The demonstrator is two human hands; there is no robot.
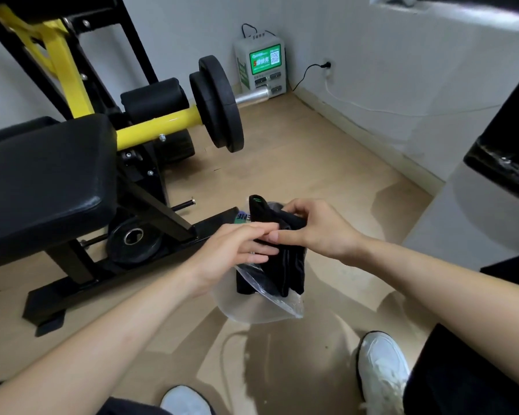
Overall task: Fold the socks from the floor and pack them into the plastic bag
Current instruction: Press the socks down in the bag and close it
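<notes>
Black socks with a small green mark near the top hang folded in a bundle above the floor, between both hands. A clear plastic bag hangs around and below them, its lower end drooping empty. My left hand pinches the bag's edge against the socks from the left. From the right, my right hand grips the upper part of the socks, thumb meeting the left fingers. How far the socks sit inside the bag is hard to tell.
A black and yellow weight bench with weight plates fills the left. A loose plate lies under it. A charging station stands in the far corner. White shoes rest on the wooden floor below.
</notes>
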